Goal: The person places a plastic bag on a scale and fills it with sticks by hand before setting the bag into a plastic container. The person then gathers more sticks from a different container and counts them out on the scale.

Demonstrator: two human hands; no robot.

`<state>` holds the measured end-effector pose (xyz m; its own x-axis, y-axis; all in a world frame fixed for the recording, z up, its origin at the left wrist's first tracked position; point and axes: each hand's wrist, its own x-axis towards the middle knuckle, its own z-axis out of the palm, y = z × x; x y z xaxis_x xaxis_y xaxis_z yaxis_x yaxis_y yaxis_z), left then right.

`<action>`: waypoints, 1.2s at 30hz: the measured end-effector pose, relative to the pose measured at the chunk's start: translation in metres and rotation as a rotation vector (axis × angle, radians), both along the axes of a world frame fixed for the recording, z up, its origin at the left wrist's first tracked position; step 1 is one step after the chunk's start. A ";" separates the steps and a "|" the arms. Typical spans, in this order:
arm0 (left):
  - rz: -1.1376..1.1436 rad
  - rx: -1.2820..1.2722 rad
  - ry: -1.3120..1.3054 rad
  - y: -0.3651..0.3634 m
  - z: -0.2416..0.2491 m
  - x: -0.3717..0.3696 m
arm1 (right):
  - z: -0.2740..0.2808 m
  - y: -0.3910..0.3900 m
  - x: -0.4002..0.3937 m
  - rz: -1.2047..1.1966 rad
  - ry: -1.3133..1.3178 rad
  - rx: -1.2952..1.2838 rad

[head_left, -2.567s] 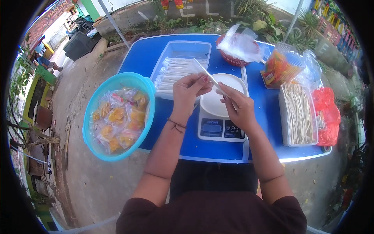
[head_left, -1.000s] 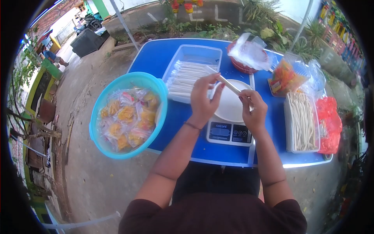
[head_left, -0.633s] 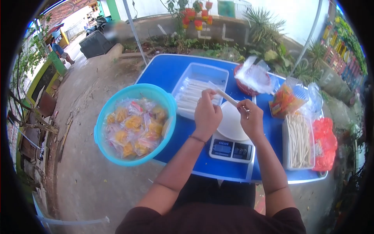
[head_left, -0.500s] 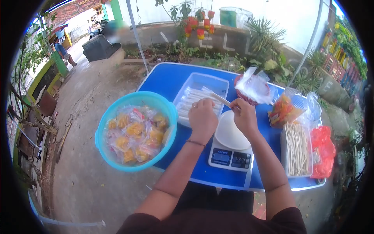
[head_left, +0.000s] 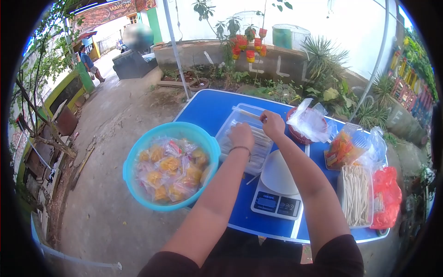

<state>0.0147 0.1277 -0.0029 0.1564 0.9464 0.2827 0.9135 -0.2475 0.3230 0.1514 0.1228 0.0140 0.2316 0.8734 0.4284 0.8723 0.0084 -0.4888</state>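
A clear plastic tray (head_left: 227,121) holds several slim, plastic-wrapped stick packs (head_left: 259,144). My left hand (head_left: 242,136) reaches down into it with the fingers curled among the packs; its fingertips are mostly hidden, and whatever they grip cannot be made out. Above the tray's right side, my right hand (head_left: 272,124) pinches the near end of one wrapped stick pack (head_left: 247,112), which points toward the tray's back left. Below my right forearm sits a white kitchen scale (head_left: 278,177) with a round platform and a dark display panel.
A turquoise basin (head_left: 128,173) of bagged orange-yellow food stands left. Rightward on the blue table (head_left: 207,102) are a red basket (head_left: 295,135) with plastic bags, a tub of orange packets (head_left: 344,150), a box of bare sticks (head_left: 354,191) and a red bag (head_left: 386,196). A person (head_left: 88,62) stands far off.
Both hands have moved away from me over the tray, the left lowering into the packs. The stick pack in my right hand has shifted from near the scale toward the tray's back. The view has tilted.
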 end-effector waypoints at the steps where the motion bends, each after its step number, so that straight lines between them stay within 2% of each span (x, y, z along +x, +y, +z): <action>1: 0.012 -0.077 -0.011 0.003 0.001 0.001 | 0.001 -0.001 0.002 -0.013 0.004 -0.035; 2: 0.021 -0.158 -0.023 0.004 0.000 0.004 | -0.003 0.000 0.004 0.002 -0.030 -0.037; 5: 0.027 -0.037 0.012 0.000 -0.001 0.010 | -0.018 0.007 0.014 0.021 -0.145 -0.051; 7: -0.082 0.053 0.087 -0.003 0.004 0.013 | -0.028 0.011 0.012 0.014 -0.219 -0.060; 8: -0.136 0.095 0.127 -0.005 0.003 0.013 | -0.029 0.014 0.013 0.005 -0.235 -0.145; 11: -0.277 0.232 0.193 0.003 -0.021 0.016 | -0.030 0.014 0.014 0.001 -0.330 -0.095; 14: -0.292 0.233 0.237 0.015 -0.047 0.018 | -0.026 0.008 0.016 0.050 -0.342 -0.139; 17: -0.278 0.055 0.223 0.013 -0.046 0.017 | -0.021 0.004 0.014 0.070 -0.339 -0.190; 20: -0.275 0.006 0.278 0.010 -0.038 0.016 | -0.027 0.014 0.013 0.017 -0.354 -0.230; 27: -0.281 -0.007 0.279 0.011 -0.039 0.015 | -0.027 0.014 0.010 -0.042 -0.548 -0.249; 36: -0.282 -0.033 0.314 0.014 -0.038 0.015 | -0.020 0.010 0.005 -0.006 -0.471 -0.284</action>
<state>0.0299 0.1415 -0.0412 0.4839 0.8621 0.1500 0.8670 -0.4957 0.0517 0.1565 0.1324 -0.0064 0.0774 0.9690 0.2346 0.9969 -0.0729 -0.0278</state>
